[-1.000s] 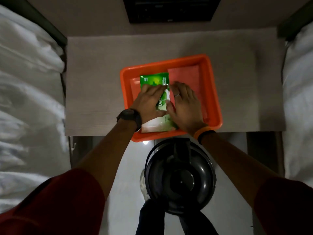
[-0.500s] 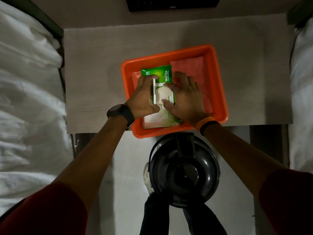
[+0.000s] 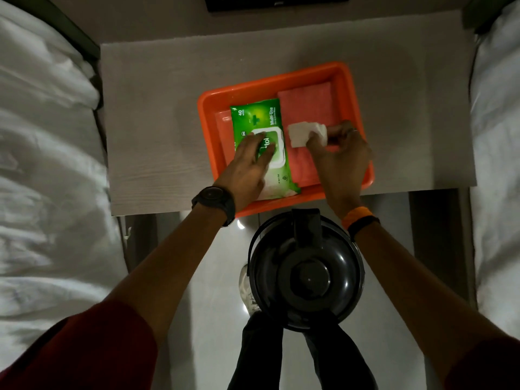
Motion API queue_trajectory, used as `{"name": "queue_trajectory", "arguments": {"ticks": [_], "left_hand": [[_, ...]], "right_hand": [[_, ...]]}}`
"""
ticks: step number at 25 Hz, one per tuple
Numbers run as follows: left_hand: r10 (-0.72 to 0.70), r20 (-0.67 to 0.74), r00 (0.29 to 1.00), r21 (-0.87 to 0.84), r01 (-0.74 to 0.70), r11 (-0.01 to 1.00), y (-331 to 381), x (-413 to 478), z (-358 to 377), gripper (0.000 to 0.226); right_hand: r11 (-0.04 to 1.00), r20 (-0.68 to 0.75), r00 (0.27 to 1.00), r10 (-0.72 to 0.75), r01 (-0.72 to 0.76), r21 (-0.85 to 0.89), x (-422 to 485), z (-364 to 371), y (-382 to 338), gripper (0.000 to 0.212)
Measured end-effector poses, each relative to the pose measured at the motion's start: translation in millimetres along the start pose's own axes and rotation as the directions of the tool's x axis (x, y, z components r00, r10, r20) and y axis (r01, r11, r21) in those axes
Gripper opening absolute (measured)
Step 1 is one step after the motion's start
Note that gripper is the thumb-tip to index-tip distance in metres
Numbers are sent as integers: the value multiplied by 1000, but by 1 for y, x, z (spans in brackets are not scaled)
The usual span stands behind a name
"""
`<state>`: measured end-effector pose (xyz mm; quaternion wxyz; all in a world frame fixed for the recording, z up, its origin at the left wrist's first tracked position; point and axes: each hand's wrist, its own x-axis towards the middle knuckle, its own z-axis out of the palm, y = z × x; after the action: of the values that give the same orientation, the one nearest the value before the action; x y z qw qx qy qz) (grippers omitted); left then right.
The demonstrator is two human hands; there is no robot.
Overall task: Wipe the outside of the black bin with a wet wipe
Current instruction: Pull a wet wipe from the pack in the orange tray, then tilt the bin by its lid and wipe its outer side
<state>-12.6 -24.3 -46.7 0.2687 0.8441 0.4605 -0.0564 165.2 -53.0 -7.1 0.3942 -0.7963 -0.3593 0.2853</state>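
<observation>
A round black bin (image 3: 306,273) with a domed lid stands on the floor between my legs, below the table edge. On the table, an orange tray (image 3: 349,77) holds a green wet-wipe pack (image 3: 256,116). My left hand (image 3: 249,166) lies flat on the pack's white flap, pressing it down. To the right of the pack, my right hand (image 3: 340,153) pinches a folded white wet wipe (image 3: 302,133) just above the tray.
A pink cloth (image 3: 308,104) lies in the tray's right half. The grey table (image 3: 152,122) sits between two beds with white bedding (image 3: 42,164). My white shoe (image 3: 246,288) is on the pale floor left of the bin.
My right hand pulled a white wipe out of the pack and moved right with it. My left hand shifted onto the flap, which now lies flat.
</observation>
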Motion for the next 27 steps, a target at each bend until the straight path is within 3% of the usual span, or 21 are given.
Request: {"name": "queue_trajectory", "arguments": {"ticks": [3, 6, 10, 12, 15, 16, 18, 20, 24, 27], "left_hand": [[-44, 41, 998, 133, 38, 990, 7, 2, 4, 73], [-71, 81, 994, 232, 51, 971, 16, 5, 4, 63], [-182, 185, 966, 201, 144, 969, 30, 1, -11, 69], [-147, 80, 986, 140, 135, 981, 53, -9, -12, 67], [104, -193, 976, 38, -98, 994, 110, -40, 16, 58], [152, -216, 965, -17, -159, 987, 128, -47, 31, 54], [211, -80, 974, -76, -217, 973, 162, -48, 64, 45], [247, 170, 954, -30, -245, 969, 186, -31, 102, 38], [258, 605, 753, 222, -471, 854, 216, 6, 179, 69], [219, 679, 701, 188, -454, 871, 222, 18, 202, 74]], "right_hand": [[978, -9, 988, 154, -151, 147, -18, -22, 7, 18], [950, 56, 976, 211, -218, 224, -37, -36, 19, 28], [918, 141, 959, 246, -277, 282, -70, -60, 42, 32], [858, 188, 935, 300, -351, 375, -86, -78, 56, 21], [783, 220, 913, 345, -409, 469, -112, -117, 89, 17], [769, 217, 907, 360, -421, 482, -121, -130, 102, 19], [755, 190, 896, 402, -442, 485, -135, -155, 133, 22], [760, 148, 888, 436, -451, 469, -144, -173, 172, 25], [782, 24, 846, 533, -503, 367, -154, -184, 251, 28], [810, -64, 825, 562, -533, 246, -155, -173, 284, 23]]}}
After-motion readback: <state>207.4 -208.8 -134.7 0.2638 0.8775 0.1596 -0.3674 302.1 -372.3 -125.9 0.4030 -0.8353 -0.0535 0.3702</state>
